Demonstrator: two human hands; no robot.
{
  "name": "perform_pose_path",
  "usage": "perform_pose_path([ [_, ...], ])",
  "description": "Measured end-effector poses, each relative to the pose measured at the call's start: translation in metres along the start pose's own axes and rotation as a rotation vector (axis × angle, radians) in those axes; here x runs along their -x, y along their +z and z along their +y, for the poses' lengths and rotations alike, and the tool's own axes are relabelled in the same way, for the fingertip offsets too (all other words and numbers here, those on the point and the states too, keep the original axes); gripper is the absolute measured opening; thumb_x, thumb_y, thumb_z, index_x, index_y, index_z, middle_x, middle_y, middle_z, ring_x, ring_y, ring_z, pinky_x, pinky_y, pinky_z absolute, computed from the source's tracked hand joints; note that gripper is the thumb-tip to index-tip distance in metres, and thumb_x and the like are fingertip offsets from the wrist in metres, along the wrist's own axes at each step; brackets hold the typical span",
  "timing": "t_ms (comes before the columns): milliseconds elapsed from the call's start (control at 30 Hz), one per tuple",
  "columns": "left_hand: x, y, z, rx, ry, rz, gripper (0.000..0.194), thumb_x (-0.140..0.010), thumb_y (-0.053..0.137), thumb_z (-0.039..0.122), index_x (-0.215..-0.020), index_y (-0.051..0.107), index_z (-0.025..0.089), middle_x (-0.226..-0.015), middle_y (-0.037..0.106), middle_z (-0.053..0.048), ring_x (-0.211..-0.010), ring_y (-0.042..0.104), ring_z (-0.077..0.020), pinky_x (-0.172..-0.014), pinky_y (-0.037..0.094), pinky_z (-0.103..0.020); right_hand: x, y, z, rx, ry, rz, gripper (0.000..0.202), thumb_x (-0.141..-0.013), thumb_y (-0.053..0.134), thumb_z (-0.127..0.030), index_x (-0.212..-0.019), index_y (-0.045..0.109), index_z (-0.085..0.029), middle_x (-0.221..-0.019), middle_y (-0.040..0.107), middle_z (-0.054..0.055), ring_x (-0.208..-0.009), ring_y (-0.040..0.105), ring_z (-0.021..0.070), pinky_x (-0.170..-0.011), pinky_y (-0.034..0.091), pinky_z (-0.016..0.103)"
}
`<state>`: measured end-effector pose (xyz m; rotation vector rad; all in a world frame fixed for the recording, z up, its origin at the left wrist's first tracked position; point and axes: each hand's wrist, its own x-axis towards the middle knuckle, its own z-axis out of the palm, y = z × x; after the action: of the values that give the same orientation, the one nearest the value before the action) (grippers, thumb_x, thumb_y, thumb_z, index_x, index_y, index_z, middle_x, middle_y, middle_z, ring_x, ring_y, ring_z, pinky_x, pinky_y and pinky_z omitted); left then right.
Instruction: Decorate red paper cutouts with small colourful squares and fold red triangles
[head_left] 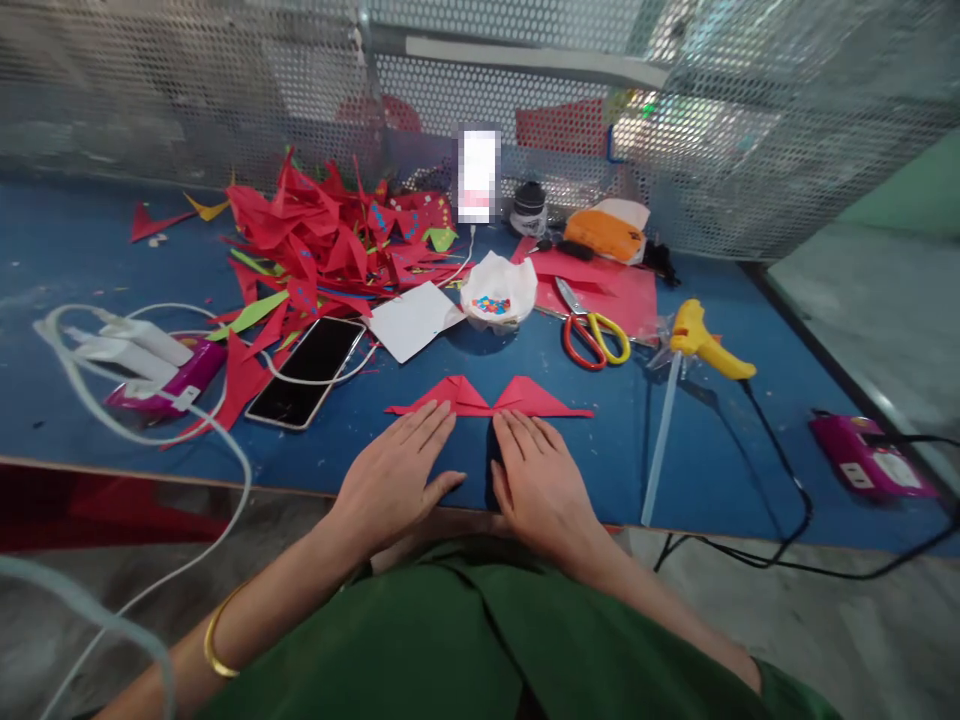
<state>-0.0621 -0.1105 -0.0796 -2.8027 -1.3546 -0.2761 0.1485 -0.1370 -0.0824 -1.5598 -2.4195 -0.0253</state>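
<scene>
A folded red paper piece (525,397) with two pointed humps lies flat near the front of the blue table (300,463). My left hand (401,465) rests palm down with its fingers stretched out, the fingertips on the paper's left half. My right hand (540,475) lies flat in the same way, its fingertips touching the right half near the middle. Both hands are open and grip nothing; their fingers cover part of the paper's lower edge.
Beyond the paper sit scissors (589,335), a white bowl (501,285) of small coloured bits and a white card (415,320). A dark-screened phone (307,375), cables and a heap of red paper pieces (330,230) are leftward. Rightward are a yellow glue gun (709,340) and a purple power strip (870,458).
</scene>
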Motion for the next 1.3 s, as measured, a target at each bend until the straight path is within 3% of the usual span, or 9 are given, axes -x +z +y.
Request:
perform_pose_path([
  [167, -0.006, 0.007, -0.013, -0.044, 0.081, 0.157, 0.05, -0.101, 0.036, 0.042, -0.133, 0.06, 0.012, -0.135, 0.064, -0.014, -0.121, 0.062, -0.0292, -0.102, 0.049, -0.044, -0.002, -0.036, 0.03, -0.102, -0.019, 0.038, 0.047, -0.097, 0.042, -0.025, -0.14, 0.05, -0.007, -0.139, 0.06, 0.014, -0.127, 0.055, 0.0232, -0.108, 0.043, 0.04],
  [267, -0.018, 0.01, -0.022, -0.039, 0.095, 0.246, 0.043, -0.101, 0.036, 0.032, -0.126, 0.066, 0.013, -0.123, 0.071, -0.013, -0.109, 0.068, -0.0295, -0.093, 0.053, -0.044, -0.006, -0.066, 0.085, 0.053, 0.203, 0.221, 0.046, -0.095, 0.044, -0.024, -0.138, 0.05, -0.008, -0.131, 0.064, 0.016, -0.119, 0.058, 0.0265, -0.1, 0.047, 0.042],
  [367, -0.03, 0.006, -0.025, -0.016, 0.09, 0.271, 0.038, -0.099, 0.038, 0.027, -0.113, 0.072, 0.016, -0.11, 0.075, -0.013, -0.098, 0.07, -0.0304, -0.083, 0.056, -0.044, -0.01, -0.086, 0.155, 0.326, 0.469, 0.173, 0.053, -0.085, 0.048, -0.011, -0.138, 0.046, -0.005, -0.137, 0.057, 0.022, -0.121, 0.055, 0.0331, -0.097, 0.045, 0.046],
  [467, -0.035, 0.0, -0.023, -0.012, 0.075, 0.237, 0.037, -0.095, 0.038, 0.016, -0.103, 0.075, 0.018, -0.101, 0.075, -0.011, -0.09, 0.07, -0.0275, -0.075, 0.056, -0.04, -0.013, -0.085, 0.21, 0.416, 0.546, -0.035, 0.053, -0.08, 0.05, -0.006, -0.133, 0.049, -0.007, -0.138, 0.056, 0.022, -0.119, 0.057, 0.0329, -0.092, 0.044, 0.042],
  [600, -0.038, -0.003, -0.016, 0.01, -0.04, 0.099, 0.039, -0.091, 0.039, 0.004, -0.103, 0.073, 0.02, -0.104, 0.073, -0.007, -0.092, 0.067, -0.0223, -0.081, 0.054, -0.036, -0.019, -0.069, 0.242, 0.39, 0.503, -0.057, 0.043, -0.073, 0.055, 0.0, -0.114, 0.06, -0.012, -0.114, 0.068, 0.016, -0.092, 0.065, 0.0242, -0.075, 0.043, 0.032],
  [767, -0.048, -0.006, -0.013, 0.005, -0.12, -0.042, 0.034, -0.092, 0.043, 0.003, -0.105, 0.07, 0.019, -0.106, 0.071, -0.006, -0.094, 0.066, -0.0235, -0.084, 0.052, -0.039, -0.017, -0.055, 0.257, 0.37, 0.459, 0.028, 0.035, -0.071, 0.052, 0.003, -0.101, 0.063, -0.012, -0.099, 0.068, 0.014, -0.087, 0.065, 0.0244, -0.078, 0.045, 0.033],
  [967, -0.057, -0.01, -0.015, 0.034, -0.111, -0.035, 0.027, -0.095, 0.046, 0.008, -0.102, 0.07, 0.018, -0.105, 0.071, -0.006, -0.092, 0.065, -0.024, -0.081, 0.052, -0.038, -0.013, -0.077, 0.256, -0.023, 0.527, 0.428, 0.019, -0.072, 0.06, -0.019, -0.091, 0.06, -0.022, -0.093, 0.063, 0.013, -0.089, 0.06, 0.0324, -0.075, 0.044, 0.042],
  [1167, -0.059, -0.011, -0.012, 0.108, -0.017, 0.027, 0.022, -0.096, 0.052, 0.02, -0.11, 0.07, 0.02, -0.106, 0.071, -0.007, -0.094, 0.064, -0.0214, -0.081, 0.049, -0.034, -0.028, -0.096, 0.209, -0.732, 0.657, 0.634, 0.017, -0.077, 0.063, -0.044, -0.083, 0.065, -0.028, -0.065, 0.057, 0.003, -0.055, 0.051, 0.0204, -0.051, 0.038, 0.036],
  [1300, -0.067, -0.009, -0.008, 0.141, 0.008, 0.012, 0.023, -0.097, 0.054, 0.024, -0.113, 0.069, 0.02, -0.108, 0.071, -0.006, -0.098, 0.064, -0.0234, -0.081, 0.047, -0.036, -0.036, -0.079, 0.164, -0.979, 0.624, 0.5, 0.029, -0.072, 0.07, -0.049, -0.084, 0.067, -0.023, -0.076, 0.065, 0.005, -0.057, 0.054, 0.016, -0.049, 0.042, 0.031],
])
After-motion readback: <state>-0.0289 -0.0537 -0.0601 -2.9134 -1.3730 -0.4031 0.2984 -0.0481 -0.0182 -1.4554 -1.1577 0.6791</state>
